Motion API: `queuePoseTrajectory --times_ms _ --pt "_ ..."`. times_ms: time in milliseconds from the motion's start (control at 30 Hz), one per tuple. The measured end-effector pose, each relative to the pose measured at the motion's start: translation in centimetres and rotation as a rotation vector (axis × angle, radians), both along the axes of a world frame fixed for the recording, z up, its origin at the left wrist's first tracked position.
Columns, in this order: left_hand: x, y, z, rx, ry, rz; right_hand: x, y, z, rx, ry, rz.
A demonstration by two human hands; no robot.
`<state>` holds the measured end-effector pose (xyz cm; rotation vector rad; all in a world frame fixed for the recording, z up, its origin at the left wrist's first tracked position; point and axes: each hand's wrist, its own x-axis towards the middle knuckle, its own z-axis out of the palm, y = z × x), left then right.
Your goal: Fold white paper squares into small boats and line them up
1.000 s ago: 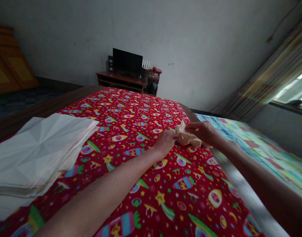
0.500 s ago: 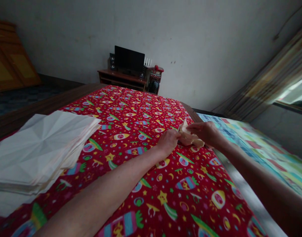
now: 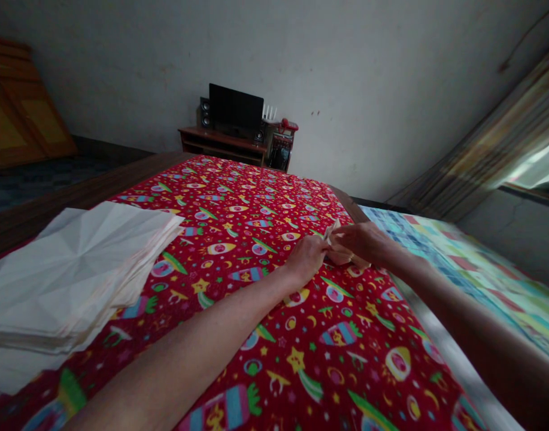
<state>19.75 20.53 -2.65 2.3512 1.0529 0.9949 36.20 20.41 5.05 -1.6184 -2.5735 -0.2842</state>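
On the right part of the red patterned cloth [image 3: 256, 293] lies a small cream folded paper [image 3: 340, 256] with rounded, crumpled-looking lobes. My left hand [image 3: 306, 256] is closed on its left end. From the other side my right hand [image 3: 363, 240] reaches over, its fingers bent together at the upper tip of the paper and covering much of it. A stack of white square papers [image 3: 81, 263] with radiating creases lies at the left, apart from both hands.
A patchwork-covered bed [image 3: 454, 257] runs along the right side. Beyond the far edge stand a low desk [image 3: 220, 140] with a black monitor [image 3: 236, 109], a speaker [image 3: 205, 112] and a red telephone [image 3: 288, 125]. A wooden cabinet [image 3: 25, 114] is at the far left.
My right hand has moved slightly left and its fingers now cover more of the folded paper's top. My left hand stays in place on the paper.
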Motion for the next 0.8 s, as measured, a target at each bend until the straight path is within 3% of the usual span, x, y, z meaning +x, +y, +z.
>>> queuePoseTrajectory --times_ms 100,433,633,800 --pt "0.0 0.0 -0.1 0.018 -0.002 0.000 -0.7 -0.6 0.1 -0.065 -0.050 0.001" --pt "-0.2 -0.3 0.1 0.041 0.044 0.039 -0.1 -0.7 -0.6 0.015 -0.136 -0.050" --pt "-0.3 -0.5 0.1 0.050 0.146 0.047 0.8 -0.7 -1.4 0.024 -0.077 -0.024" --pt "-0.2 -1.0 0.2 0.054 0.252 0.059 1.9 -1.0 -2.5 0.132 -0.015 -0.084"
